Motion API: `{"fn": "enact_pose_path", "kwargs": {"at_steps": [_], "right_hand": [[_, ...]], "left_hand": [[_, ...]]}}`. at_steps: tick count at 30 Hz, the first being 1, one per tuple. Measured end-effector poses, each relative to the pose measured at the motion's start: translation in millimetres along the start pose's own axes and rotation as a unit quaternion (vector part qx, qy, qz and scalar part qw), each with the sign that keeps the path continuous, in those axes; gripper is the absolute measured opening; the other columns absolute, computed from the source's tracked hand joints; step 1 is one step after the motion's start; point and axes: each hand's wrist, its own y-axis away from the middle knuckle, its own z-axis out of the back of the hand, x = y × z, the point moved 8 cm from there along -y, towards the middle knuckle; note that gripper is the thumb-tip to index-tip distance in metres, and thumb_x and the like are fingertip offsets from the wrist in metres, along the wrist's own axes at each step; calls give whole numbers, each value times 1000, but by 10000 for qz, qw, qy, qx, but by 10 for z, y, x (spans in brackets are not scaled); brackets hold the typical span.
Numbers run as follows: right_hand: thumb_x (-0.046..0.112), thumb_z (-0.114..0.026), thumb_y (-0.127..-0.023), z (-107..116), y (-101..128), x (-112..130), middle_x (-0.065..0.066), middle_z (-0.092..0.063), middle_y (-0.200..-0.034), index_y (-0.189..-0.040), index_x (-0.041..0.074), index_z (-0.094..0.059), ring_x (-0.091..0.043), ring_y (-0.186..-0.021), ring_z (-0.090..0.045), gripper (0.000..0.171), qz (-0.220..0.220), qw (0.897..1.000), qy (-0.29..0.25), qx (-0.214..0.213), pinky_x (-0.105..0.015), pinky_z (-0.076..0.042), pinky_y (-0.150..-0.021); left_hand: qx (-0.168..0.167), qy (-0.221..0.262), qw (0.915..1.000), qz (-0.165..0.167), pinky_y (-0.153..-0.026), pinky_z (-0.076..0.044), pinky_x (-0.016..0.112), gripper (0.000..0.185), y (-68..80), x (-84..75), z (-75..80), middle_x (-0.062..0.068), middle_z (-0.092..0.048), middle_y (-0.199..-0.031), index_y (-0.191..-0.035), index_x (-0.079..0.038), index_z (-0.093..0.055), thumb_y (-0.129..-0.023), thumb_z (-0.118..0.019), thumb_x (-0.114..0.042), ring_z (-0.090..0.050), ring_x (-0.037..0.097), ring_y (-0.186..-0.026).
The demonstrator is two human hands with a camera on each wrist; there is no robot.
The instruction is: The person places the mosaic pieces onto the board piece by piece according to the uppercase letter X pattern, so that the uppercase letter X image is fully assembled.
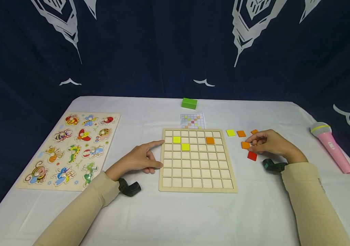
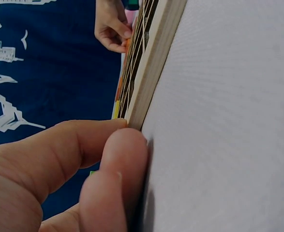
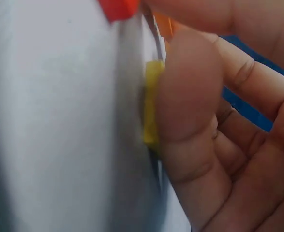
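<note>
The right hand [image 1: 268, 142] pinches an orange tile [image 1: 245, 145] just right of the grid board [image 1: 197, 188]; the left hand [image 1: 139, 159], fingers relaxed, rests against the board's left edge.

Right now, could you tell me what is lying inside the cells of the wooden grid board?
The wooden grid board holds two yellow tiles and one orange tile; the other cells are bare. The left hand rests against the board's left edge, covering no cell.

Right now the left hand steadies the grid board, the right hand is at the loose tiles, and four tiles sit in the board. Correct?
Not quite: the head view shows three tiles in the board, two yellow and one orange. The rest holds: the left hand rests against the board's left edge, and the right hand pinches an orange tile among the loose ones.
</note>
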Motion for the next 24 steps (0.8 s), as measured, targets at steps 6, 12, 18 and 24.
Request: {"fn": "enact_pose_path", "kwargs": {"at_steps": [6, 12, 18, 24], "right_hand": [[4, -86, -89, 1, 6, 84, -7, -68, -96, -122, -12, -71, -12, -66, -58, 40, 111, 9998, 147, -98, -25, -54, -60], [6, -85, -91, -16, -3, 222, -15, -73, -110, -122, -7, -71, -15, -64, -57, 37, 206, 9987, 389, -238, -27, -53, -57], [2, -82, -93, -82, -28, 328, -12, -72, -104, -124, -9, -68, -16, -60, -56, 36, 357, 9991, 141, -152, -26, -52, -55], [0, -80, -94, -146, -51, 438, -12, -70, -102, -125, -9, -69, -16, -65, -58, 35, 541, 9982, -219, -152, -27, -53, -55]], "left_hand": [[26, 33, 10000, -47, -57, -59, 24, 93, 3, -10, -4, 9, -73, -77, -169, -10, -37, -90, -86, -11, -68, 12, -57], [11, -9, 10000, -55, -57, -59, 24, 92, 11, -32, -3, 9, -73, -77, -169, -9, -37, -90, -85, -11, -68, 12, -57], [-7, -63, 10000, -36, -57, -59, 24, 92, 16, -42, -2, 8, -72, -77, -169, -9, -37, -91, -86, -11, -68, 11, -56], [-1, -52, 10000, -42, -57, -58, 23, 92, 18, -42, 0, 8, -72, -77, -169, -8, -37, -91, -85, -11, -67, 10, -56]]}}
